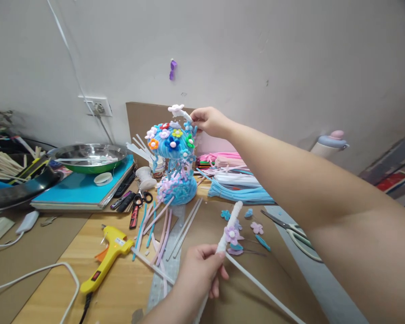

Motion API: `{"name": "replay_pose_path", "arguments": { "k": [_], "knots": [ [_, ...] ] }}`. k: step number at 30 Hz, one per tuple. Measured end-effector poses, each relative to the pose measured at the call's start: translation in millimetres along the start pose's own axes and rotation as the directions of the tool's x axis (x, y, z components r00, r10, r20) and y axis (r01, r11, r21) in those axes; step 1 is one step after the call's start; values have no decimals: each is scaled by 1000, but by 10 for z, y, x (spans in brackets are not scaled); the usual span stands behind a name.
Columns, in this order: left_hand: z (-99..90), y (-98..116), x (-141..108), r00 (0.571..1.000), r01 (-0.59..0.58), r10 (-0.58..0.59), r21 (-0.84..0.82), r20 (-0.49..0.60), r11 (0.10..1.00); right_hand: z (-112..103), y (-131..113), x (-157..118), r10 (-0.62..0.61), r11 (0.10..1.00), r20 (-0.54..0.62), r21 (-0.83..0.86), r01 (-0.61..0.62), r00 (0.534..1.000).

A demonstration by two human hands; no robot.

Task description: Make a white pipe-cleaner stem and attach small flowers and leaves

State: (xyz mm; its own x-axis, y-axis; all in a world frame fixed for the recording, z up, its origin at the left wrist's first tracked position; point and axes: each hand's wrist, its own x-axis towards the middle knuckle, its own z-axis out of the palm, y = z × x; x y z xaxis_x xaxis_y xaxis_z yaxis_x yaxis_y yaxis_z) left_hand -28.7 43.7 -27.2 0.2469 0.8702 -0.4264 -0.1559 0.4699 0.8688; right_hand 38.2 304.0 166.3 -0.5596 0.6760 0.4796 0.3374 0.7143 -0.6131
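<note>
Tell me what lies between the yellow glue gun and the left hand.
The head view shows a pale stick running from the glue gun toward the left hand over a grey strip, with pink strips beside it.

There is one flower-covered pipe-cleaner model (173, 146) toward the back edge of the bench (121, 292), two white-wrapped stems (235, 214), one glue gun (108, 261), two loose translucent glue sticks (183, 227), one black-handled pair of scissors (144, 198), one pale-handled pair (300, 243) and two metal dishes (87, 169) near the back left corner. The pipe cleaners (241, 194) overlap too much to count.
</note>
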Motion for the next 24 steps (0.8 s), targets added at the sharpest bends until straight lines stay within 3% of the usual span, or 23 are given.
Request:
{"name": "replay_pose_path", "arguments": {
  "k": [6, 19, 22, 24],
  "knots": [
    [15, 1, 12, 999, 24, -24, 2, -24, 1000, 88, 119, -2, -2, 1000, 14, -9, 2, 1000],
    [22, -6, -2, 1000, 13, -13, -2, -23, 1000, 77, 81, -43, -18, 984, 21, -179, 22, 1000],
    [30, -9, 2, 999, 23, -23, -5, -39, 1000, 45, 71, -56, 8, 987, -53, -159, -17, 999],
    [28, -9, 3, 999, 20, -20, -6, -36, 1000, 18, 2, -136, 2, 991, -191, -134, -28, 982]
  ]
}}
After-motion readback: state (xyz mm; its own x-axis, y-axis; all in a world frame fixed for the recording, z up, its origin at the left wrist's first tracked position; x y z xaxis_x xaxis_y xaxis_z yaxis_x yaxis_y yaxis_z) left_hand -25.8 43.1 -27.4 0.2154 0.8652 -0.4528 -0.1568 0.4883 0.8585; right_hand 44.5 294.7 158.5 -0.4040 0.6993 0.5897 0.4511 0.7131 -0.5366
